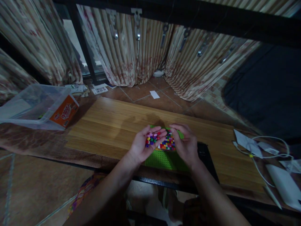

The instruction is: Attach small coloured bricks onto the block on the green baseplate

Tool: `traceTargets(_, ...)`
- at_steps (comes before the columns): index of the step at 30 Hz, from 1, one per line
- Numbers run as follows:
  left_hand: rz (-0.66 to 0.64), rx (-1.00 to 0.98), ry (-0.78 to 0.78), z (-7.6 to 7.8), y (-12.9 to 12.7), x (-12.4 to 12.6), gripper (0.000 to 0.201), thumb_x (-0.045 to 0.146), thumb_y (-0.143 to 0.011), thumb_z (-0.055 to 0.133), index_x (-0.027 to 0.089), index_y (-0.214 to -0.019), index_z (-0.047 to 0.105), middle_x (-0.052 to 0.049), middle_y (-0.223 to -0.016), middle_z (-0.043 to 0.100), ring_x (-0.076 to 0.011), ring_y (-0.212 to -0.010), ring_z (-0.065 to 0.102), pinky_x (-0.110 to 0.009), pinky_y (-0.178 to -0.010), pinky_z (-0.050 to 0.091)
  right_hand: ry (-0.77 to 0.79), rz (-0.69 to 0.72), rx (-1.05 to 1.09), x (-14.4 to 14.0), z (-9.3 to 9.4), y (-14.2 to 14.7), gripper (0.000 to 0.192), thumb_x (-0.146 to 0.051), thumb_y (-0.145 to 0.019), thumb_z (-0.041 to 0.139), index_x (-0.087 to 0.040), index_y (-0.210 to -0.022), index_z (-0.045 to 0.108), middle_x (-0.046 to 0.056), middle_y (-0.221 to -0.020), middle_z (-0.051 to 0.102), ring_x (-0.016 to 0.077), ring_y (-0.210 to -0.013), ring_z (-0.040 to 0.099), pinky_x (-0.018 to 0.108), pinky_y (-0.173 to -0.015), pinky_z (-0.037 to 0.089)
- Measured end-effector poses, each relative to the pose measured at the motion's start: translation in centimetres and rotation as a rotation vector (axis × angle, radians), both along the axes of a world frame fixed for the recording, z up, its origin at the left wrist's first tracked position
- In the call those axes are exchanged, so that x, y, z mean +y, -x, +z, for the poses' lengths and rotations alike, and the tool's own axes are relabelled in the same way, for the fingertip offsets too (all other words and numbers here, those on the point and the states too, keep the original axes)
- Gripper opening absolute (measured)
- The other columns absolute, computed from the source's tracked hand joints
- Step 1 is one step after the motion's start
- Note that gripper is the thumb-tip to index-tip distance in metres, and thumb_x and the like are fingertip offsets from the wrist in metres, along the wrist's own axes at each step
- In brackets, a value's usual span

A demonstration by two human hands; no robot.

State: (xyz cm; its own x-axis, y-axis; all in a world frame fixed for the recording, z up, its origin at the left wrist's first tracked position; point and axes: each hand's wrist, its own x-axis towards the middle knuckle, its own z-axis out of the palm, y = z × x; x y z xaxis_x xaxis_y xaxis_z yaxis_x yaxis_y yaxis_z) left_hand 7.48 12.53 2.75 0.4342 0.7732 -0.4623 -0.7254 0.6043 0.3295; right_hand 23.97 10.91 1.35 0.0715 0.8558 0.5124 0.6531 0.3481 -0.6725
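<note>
My left hand (141, 145) is turned palm up and cups several small toy building bricks (152, 138) in pink, blue, yellow, green and white. Its fingers stretch toward a green studded baseplate (162, 159) lying on the board. On that baseplate stands a multicoloured block of bricks (168, 142) set in tight rows, partly covered by my left fingertips. Just right of this block is my right hand (188, 144), thumb and index finger pinched together at its upper right edge. Whatever sits between those fingertips, if anything, is too small to make out.
A wooden board (103, 125) lies under the baseplate. A black flat object (207, 158) is beside my right wrist. At the left stands a clear plastic bin (42, 106) with an orange label. White cables (270, 138) and a white device (283, 185) lie at the right.
</note>
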Motion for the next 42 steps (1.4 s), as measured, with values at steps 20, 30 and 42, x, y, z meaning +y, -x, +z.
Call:
traceTargets(20, -0.102, -0.030, -0.019, -0.5, -0.3, -0.1, 0.039, 0.035, -0.094, 0.043, 0.006, -0.092, 0.068, -0.014, -0.084, 0.069, -0.0188, -0.079, 0.066, -0.032, -0.078, 0.056, 0.121, 0.160, -0.329, -0.3, 1.6, 0.3, 0.015, -0.026, -0.091, 0.054, -0.022, -0.088, 0.068, 0.006, -0.089, 0.065, 0.0227, -0.088, 0.057, 0.038, -0.079, 0.046)
traceTargets(30, -0.011, 0.131, 0.010, -0.7, 0.1, 0.5, 0.028, 0.023, -0.092, 0.048, 0.005, -0.082, 0.067, -0.013, -0.079, 0.070, -0.0141, -0.072, 0.068, -0.022, -0.066, 0.058, 0.178, 0.015, -0.050, 0.5, 0.8, -3.7, 0.024, -0.034, -0.089, 0.053, -0.023, -0.102, 0.070, 0.006, -0.099, 0.071, 0.0215, -0.091, 0.066, 0.036, -0.082, 0.051)
traceTargets(42, 0.030, 0.156, 0.019, -0.3, 0.1, 0.5, 0.025, 0.020, -0.091, 0.049, 0.007, -0.078, 0.066, -0.009, -0.072, 0.067, -0.0116, -0.065, 0.065, -0.020, -0.063, 0.057, 0.151, -0.007, -0.032, 0.7, -1.6, -3.1, 0.014, -0.036, -0.084, 0.062, -0.029, -0.085, 0.075, 0.006, -0.109, 0.066, 0.0250, -0.107, 0.059, 0.046, -0.098, 0.043)
